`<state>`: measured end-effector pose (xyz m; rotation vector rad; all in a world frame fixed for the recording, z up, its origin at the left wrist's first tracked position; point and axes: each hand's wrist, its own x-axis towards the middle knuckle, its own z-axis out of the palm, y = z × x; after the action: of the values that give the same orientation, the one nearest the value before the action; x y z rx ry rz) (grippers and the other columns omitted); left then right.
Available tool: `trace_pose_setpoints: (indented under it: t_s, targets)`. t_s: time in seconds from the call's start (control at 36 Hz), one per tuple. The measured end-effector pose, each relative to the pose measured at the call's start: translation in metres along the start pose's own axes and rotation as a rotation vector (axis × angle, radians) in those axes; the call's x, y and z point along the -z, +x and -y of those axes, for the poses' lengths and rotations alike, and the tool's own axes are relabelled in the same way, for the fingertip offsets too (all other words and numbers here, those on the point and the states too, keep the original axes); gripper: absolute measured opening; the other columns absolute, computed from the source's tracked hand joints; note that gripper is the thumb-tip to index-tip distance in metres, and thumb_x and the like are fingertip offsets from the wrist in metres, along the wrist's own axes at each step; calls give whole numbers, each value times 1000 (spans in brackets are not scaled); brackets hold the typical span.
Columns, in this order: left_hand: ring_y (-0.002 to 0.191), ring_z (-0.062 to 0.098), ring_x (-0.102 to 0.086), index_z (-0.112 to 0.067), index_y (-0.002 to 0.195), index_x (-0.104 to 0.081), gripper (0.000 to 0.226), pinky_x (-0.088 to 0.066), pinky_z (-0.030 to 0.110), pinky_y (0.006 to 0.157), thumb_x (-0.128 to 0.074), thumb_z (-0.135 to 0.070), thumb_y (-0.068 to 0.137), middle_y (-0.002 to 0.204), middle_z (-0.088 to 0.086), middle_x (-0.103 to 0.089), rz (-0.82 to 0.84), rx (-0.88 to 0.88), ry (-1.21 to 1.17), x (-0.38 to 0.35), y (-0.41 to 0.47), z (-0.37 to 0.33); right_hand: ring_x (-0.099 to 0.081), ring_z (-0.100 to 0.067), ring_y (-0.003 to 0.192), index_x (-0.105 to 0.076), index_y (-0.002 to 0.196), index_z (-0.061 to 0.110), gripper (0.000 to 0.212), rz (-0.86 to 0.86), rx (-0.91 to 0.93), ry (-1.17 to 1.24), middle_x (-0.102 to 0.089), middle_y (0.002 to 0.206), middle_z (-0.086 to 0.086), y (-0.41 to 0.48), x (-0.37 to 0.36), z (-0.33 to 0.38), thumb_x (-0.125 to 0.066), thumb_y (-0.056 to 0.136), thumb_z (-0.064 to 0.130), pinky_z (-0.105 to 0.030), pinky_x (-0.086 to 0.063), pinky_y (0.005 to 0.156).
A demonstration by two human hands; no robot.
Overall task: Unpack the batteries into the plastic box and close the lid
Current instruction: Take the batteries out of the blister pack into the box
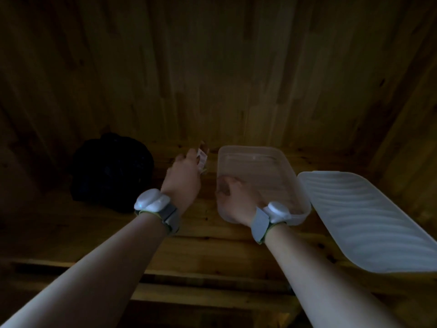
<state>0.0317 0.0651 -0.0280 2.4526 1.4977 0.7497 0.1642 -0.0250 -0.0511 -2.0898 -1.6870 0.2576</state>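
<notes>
The scene is dim. A clear plastic box stands open on the wooden bench, right of centre. My right hand reaches into its near left corner, fingers curled over something dark that I cannot make out. Left of the box, my left hand is raised and shut on a small battery pack with a pale label. The box's white ribbed lid lies apart to the right, tilted, with its near end over the bench edge.
A black bag sits on the wooden bench at the left, close to the wooden wall. The bench's slatted front edge runs across below my forearms. Both wrists carry white band devices.
</notes>
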Motion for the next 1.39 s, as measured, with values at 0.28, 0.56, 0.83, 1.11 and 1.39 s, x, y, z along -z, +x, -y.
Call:
trace_pose_setpoints:
  t_s: [0.28,0.56,0.83,1.11,1.39]
  targets:
    - [103,12,-65,-26,120,-58,34,-59,35,85,-70,-14,91,115,-8,-68,-45,52,-659,3,4,-5,-63,-23,113,-54,137,27,39,-91,-102,268,-65,129,0,8,1,-5,-48,99,33,-40,-55,91]
    - [110,6,-59,-24,132,-47,39,-51,19,80,-59,-11,98,114,-15,-60,18,23,-831,-8,1,-24,-65,-13,102,-60,123,24,26,-123,-136,676,-68,113,5,8,13,-13,-54,99,30,-27,-52,82]
    - [118,14,-62,-20,134,-49,36,-55,31,94,-53,-8,101,126,-4,-64,46,74,-1031,-26,-5,-55,-68,-11,102,-63,123,29,36,-155,-140,763,-72,112,11,4,25,-24,-61,89,41,-40,-55,92]
    - [113,10,-65,-35,127,-53,40,-55,40,98,-49,-5,100,121,-8,-68,79,22,-1052,-44,-9,-66,-74,-25,73,-59,121,20,32,-237,-53,673,-73,100,6,-4,36,-43,-71,92,28,-49,-61,56]
    - [112,21,-68,-29,127,-62,29,-52,52,99,-55,-26,99,120,0,-72,199,-17,-1155,-47,-11,-65,-74,-22,72,-54,124,19,32,-234,-89,668,-72,97,4,-5,33,-47,-67,96,26,-38,-62,58]
